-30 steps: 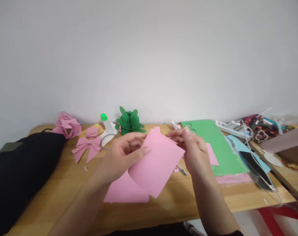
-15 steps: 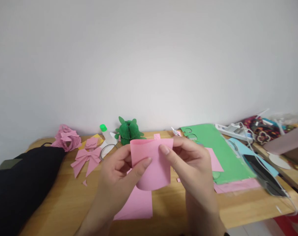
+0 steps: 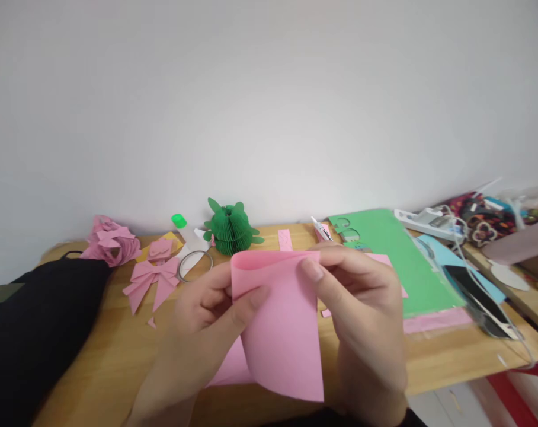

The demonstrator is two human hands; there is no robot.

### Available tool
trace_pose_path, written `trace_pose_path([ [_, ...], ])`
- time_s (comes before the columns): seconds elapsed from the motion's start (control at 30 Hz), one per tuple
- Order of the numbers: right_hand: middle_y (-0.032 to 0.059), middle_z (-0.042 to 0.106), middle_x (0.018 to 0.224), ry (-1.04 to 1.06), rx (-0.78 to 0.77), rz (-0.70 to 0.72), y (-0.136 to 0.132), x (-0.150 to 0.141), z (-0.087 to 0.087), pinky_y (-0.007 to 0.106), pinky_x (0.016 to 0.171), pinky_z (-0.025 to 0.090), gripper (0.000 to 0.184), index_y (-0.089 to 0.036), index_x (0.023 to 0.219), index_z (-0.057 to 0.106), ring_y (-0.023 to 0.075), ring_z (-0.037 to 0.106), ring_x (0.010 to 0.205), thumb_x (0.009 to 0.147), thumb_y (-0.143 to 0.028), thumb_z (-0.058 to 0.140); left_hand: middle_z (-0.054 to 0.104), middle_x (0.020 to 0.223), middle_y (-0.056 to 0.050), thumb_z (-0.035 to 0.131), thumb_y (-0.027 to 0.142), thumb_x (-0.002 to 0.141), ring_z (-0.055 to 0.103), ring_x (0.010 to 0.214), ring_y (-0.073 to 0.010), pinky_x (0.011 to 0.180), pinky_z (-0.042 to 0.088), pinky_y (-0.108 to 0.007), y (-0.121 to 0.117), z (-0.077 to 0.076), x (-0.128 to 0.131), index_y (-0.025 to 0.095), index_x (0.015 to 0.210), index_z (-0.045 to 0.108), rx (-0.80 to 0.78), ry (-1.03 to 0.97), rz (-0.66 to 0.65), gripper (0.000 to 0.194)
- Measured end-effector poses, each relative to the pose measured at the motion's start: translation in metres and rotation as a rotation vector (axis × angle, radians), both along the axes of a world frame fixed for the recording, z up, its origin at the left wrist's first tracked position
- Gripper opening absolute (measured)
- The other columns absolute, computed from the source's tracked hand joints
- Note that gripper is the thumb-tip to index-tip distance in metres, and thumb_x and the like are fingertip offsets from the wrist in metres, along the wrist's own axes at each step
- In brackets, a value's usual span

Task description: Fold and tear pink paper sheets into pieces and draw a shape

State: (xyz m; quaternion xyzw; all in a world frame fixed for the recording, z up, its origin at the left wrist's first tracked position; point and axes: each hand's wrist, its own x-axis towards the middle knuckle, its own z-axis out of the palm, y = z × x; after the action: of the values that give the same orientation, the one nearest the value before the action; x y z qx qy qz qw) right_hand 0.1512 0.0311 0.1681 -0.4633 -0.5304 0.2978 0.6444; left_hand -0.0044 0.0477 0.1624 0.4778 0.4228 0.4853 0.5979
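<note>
Between both hands, above the table, is a sheet of pink paper (image 3: pixel 283 332), bent over on itself with a rounded loop at its left side. My left hand (image 3: pixel 207 332) is closed on the looped side, thumb in front and fingers behind. At the top right corner my right hand (image 3: pixel 362 314) pinches the edges together between thumb and fingers. Partly hidden under the held sheet, more pink paper (image 3: pixel 229 366) lies on the wooden table (image 3: pixel 104 356).
A green paper turtle (image 3: pixel 230 230), a glue stick (image 3: pixel 184 228), a pink paper bow (image 3: pixel 153 279) and a tape ring (image 3: pixel 195 266) stand behind my left hand. To the right lie a green sheet (image 3: pixel 397 261), a glue tube (image 3: pixel 321 229) and a power strip (image 3: pixel 422 225). A black bag (image 3: pixel 42 332) covers the left.
The pink sheet was tilted flat, then got bent over into a loop. My right hand took its top right corner. The sheet now appears larger and closer.
</note>
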Motion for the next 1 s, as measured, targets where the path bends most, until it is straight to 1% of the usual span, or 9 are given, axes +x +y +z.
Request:
trace_pose_path([
  [0.13, -0.0024, 0.062, 0.062, -0.067, 0.028, -0.033, 0.0010, 0.0015, 0.0011, 0.025, 0.050, 0.048, 0.008, -0.026, 0.077, 0.071, 0.0114, 0.055, 0.054, 0.084, -0.024, 0.068, 0.076, 0.077, 0.003, 0.073, 0.030, 0.074, 0.067, 0.061, -0.0164, 0.049, 0.054, -0.022, -0.0018, 0.0024, 0.0061, 0.033, 0.085, 0.077, 0.033, 0.060, 0.039, 0.013],
  [0.23, -0.0022, 0.063, 0.064, -0.092, 0.045, -0.029, 0.0020, 0.0025, 0.0019, 0.026, 0.052, 0.048, 0.010, -0.026, 0.077, 0.071, 0.0115, 0.055, 0.056, 0.085, -0.022, 0.066, 0.075, 0.074, 0.002, 0.073, 0.031, 0.073, 0.067, 0.060, -0.0175, 0.049, 0.055, -0.024, -0.0018, 0.0023, 0.0075, 0.032, 0.086, 0.077, 0.038, 0.116, 0.073, 0.013],
  [0.33, -0.0022, 0.066, 0.068, -0.092, 0.066, -0.034, 0.0018, 0.0031, 0.0025, 0.025, 0.053, 0.048, 0.010, -0.027, 0.081, 0.072, 0.0114, 0.057, 0.060, 0.086, -0.020, 0.066, 0.073, 0.069, 0.003, 0.073, 0.028, 0.074, 0.065, 0.057, -0.0158, 0.047, 0.053, -0.022, -0.0029, 0.0024, 0.0068, 0.032, 0.084, 0.077, 0.062, 0.141, 0.108, 0.012],
  [0.47, -0.0023, 0.067, 0.071, -0.107, 0.086, -0.049, 0.0015, 0.0038, 0.0030, 0.025, 0.054, 0.048, 0.013, -0.028, 0.082, 0.073, 0.0118, 0.058, 0.064, 0.085, -0.017, 0.066, 0.071, 0.066, 0.005, 0.071, 0.026, 0.075, 0.063, 0.055, -0.0130, 0.044, 0.050, -0.018, -0.0047, 0.0018, 0.0051, 0.034, 0.085, 0.076, 0.117, 0.135, 0.104, 0.013],
  [0.6, -0.0027, 0.068, 0.071, -0.115, 0.133, -0.051, 0.0025, 0.0039, 0.0027, 0.024, 0.056, 0.049, 0.014, -0.026, 0.083, 0.073, 0.0116, 0.059, 0.066, 0.084, -0.014, 0.066, 0.070, 0.066, 0.007, 0.071, 0.025, 0.077, 0.062, 0.056, -0.0099, 0.046, 0.048, -0.014, -0.0049, 0.0008, 0.0042, 0.037, 0.087, 0.075, 0.169, 0.139, 0.090, 0.016],
  [1.0, -0.0032, 0.067, 0.069, -0.138, 0.154, -0.054, 0.0016, 0.0041, 0.0032, 0.024, 0.055, 0.047, 0.014, -0.025, 0.082, 0.073, 0.0111, 0.058, 0.065, 0.084, -0.012, 0.066, 0.072, 0.069, 0.007, 0.070, 0.023, 0.079, 0.064, 0.058, -0.0090, 0.049, 0.050, -0.012, -0.0035, 0.0026, 0.0051, 0.036, 0.088, 0.076, 0.167, 0.124, 0.068, 0.016],
])
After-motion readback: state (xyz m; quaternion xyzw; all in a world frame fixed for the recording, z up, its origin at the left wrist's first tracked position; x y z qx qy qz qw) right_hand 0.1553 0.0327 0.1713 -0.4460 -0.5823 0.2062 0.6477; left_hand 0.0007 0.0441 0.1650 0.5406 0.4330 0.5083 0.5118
